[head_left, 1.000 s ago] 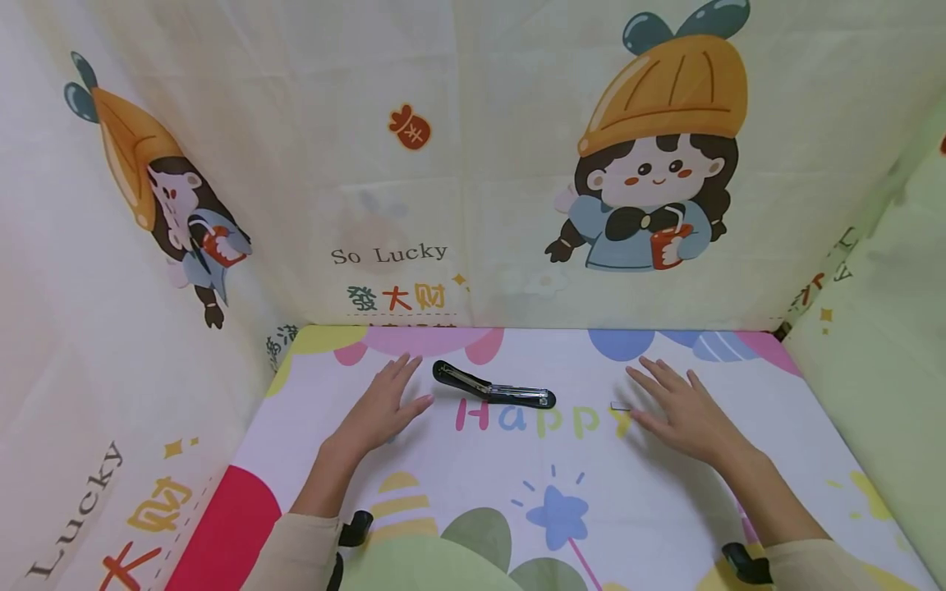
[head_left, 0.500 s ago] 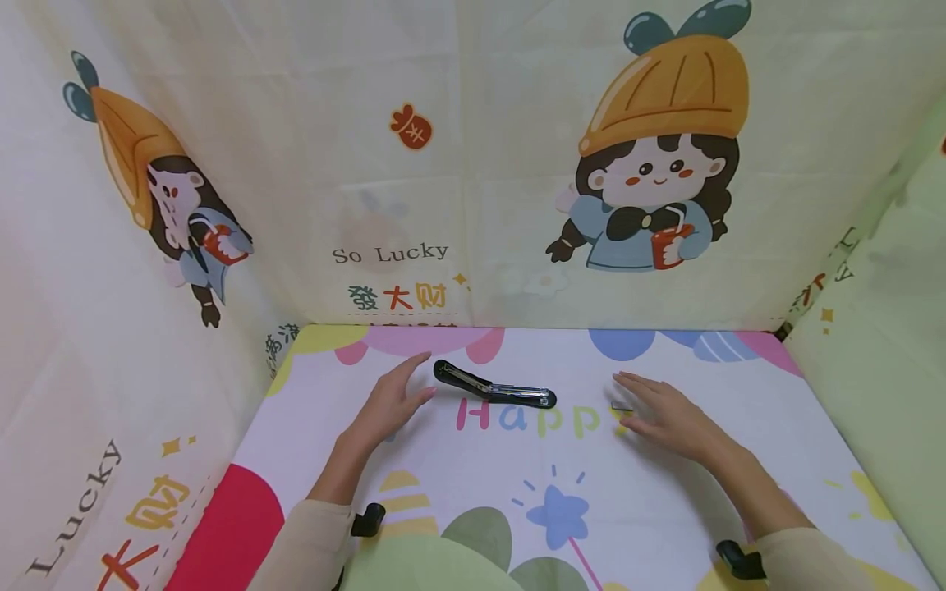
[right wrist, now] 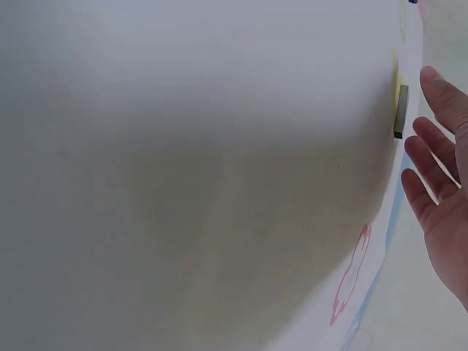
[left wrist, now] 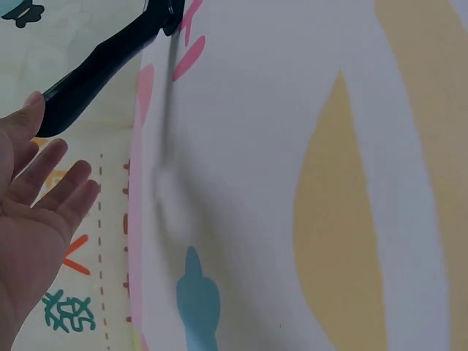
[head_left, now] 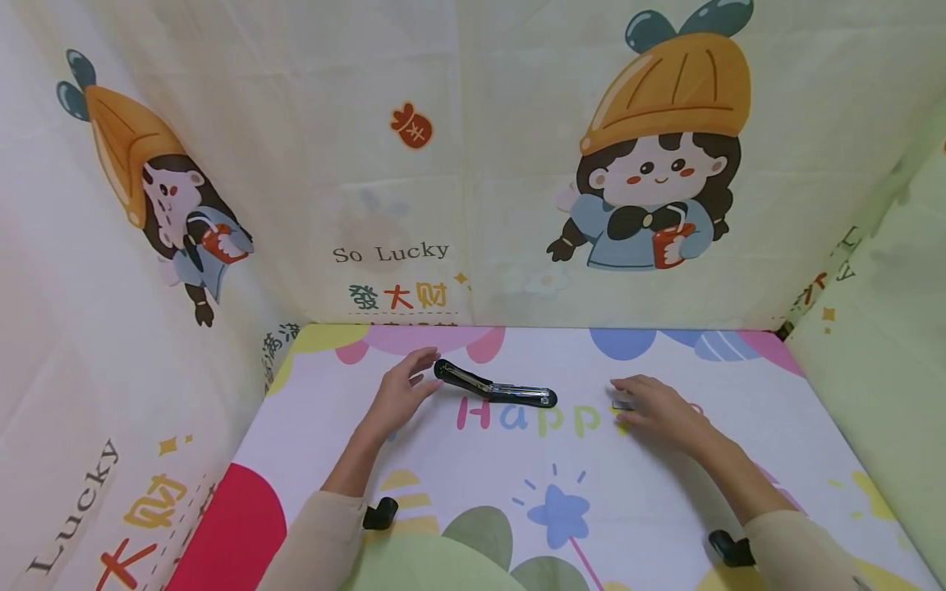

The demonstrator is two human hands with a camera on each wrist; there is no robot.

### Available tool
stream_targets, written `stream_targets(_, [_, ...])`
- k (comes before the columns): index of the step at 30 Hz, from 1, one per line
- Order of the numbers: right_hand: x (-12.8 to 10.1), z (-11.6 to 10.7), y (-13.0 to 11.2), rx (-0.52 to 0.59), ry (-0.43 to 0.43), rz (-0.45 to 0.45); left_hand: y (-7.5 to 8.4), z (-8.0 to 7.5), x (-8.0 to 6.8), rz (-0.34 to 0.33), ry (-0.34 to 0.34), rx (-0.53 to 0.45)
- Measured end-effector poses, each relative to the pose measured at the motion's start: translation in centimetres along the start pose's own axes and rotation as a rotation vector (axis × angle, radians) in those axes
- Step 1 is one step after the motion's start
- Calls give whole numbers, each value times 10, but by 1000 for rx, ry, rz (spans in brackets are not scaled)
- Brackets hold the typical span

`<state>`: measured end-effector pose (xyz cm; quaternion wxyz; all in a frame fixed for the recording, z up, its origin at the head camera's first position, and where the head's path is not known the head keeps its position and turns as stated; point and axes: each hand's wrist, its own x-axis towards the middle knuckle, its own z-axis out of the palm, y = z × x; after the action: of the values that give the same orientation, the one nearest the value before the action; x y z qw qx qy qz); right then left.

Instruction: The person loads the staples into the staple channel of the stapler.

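A black stapler (head_left: 493,386) lies opened out flat on the bench (head_left: 665,509), on its far half just beyond the coloured "Happy" lettering, with its thicker black end pointing left and its metal part toward the right. The left hand (head_left: 399,394) sits just left of that black end, fingers straight and spread, its grip released; in the left wrist view the fingertips (left wrist: 33,110) are right at the end of the stapler (left wrist: 102,62), though whether they touch it cannot be told. Well to the right of the stapler a small grey strip of staples (head_left: 622,405) lies on the bench. The right hand (head_left: 661,410) rests over and beside it, fingers loosely bent and pointing left, grip released and grasping nothing; in the right wrist view the strip (right wrist: 400,111) lies just clear of the fingertips (right wrist: 437,84). Both forearms wear pale sleeves with a black clip near each wrist. The bench carries a cloth printed with a blue star and pastel shapes, and cartoon-printed fabric walls (head_left: 473,164) stand on its left, far and right sides.
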<state>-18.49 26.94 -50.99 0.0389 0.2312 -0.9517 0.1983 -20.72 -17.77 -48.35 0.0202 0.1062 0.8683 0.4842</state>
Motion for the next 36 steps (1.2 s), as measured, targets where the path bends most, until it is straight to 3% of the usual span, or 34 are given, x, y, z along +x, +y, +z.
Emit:
stream_targets(4, [3, 2, 2, 6, 21, -16, -1, 5, 5, -27, 16, -63])
stream_targets(12, [3, 7, 9, 38, 78, -37, -1, 11, 10, -34, 53, -89])
stream_targets(18, [3, 10, 14, 68, 70, -51, -2, 14, 11, -80, 56, -181])
stream_targets(25, [3, 10, 16, 59, 65, -49, 4, 14, 10, -121, 51, -219])
stream_targets(36, [6, 17, 20, 39, 107, -101, -2, 15, 12, -88, 57, -221])
